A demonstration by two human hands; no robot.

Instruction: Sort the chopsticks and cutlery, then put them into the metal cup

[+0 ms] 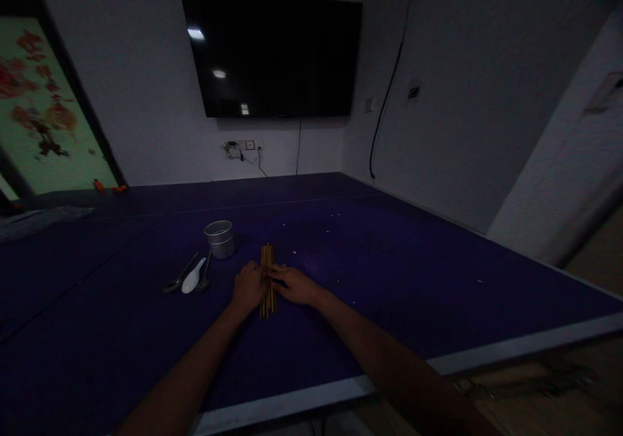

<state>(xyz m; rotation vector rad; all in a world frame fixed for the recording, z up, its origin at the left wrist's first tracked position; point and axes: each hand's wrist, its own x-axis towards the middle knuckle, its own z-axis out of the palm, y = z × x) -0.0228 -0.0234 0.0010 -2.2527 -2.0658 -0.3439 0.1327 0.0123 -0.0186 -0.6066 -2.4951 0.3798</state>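
Observation:
A bundle of brown chopsticks (268, 306) lies on the dark blue table, pointing away from me. My left hand (249, 285) is curled against the bundle's left side, its fingers closed on the sticks. From the right, my right hand (292, 284) grips the same chopsticks with thumb and fingers bent around them. Both hands meet near the middle of the bundle and cover part of it. To the left rest a white spoon (193, 276) and two dark metal spoons, one (181, 281) on either side of it. Behind them stands a silver perforated cup (220, 239).
The wide blue table (389, 280) has a pale front edge (292, 402) and small white specks scattered on it. Clear plastic film (43, 222) and orange objects (109, 187) lie far left. A television (277, 53) hangs on the wall above several sockets.

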